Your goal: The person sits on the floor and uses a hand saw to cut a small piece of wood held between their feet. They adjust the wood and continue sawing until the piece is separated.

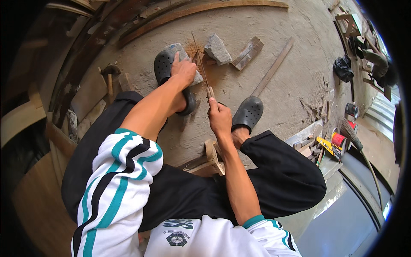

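One thin-bladed handsaw (201,64), two gray blocks (217,49) and two dark clogs (249,112) are seen. The handsaw, slanted between the blocks, is gripped by its handle in the closed right hand (219,116); the left block is touched by the partly open left hand (184,70), index finger extended; both forearms are stretched forward

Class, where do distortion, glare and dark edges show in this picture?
Head view: the long brown wooden strip at the top looks bowed, likely by the fisheye lens; head view: bright glare pales the ridged grey metal sheet at right; head view: the corners fall to black.
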